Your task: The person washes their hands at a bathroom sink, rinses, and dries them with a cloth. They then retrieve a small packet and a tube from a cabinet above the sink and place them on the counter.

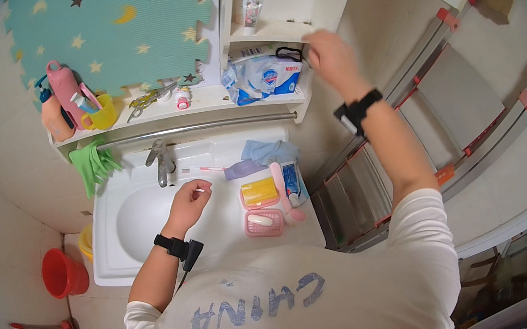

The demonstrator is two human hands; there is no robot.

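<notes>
My left hand (189, 206) is over the sink (103, 224), to the right of the faucet (163, 163). Its fingers are curled in a pinch, with a small white bit showing at the tips that is too small to name. My right hand (332, 60) is raised by the right edge of the white shelf unit (270, 31), its fingers bent and blurred. Nearest to it are a black loop-shaped item (289, 54) and blue-and-white packages (262, 80) on the lower shelf. A white tube (251, 6) stands upright in the compartment above.
Right of the basin lie a yellow packet (259, 193), white soap in a pink dish (263, 221), a toothpaste tube (291, 181), a blue cloth (268, 149) and a toothbrush (204, 169). A folded ladder (404, 135) stands at right; a red bucket (65, 272) is at left.
</notes>
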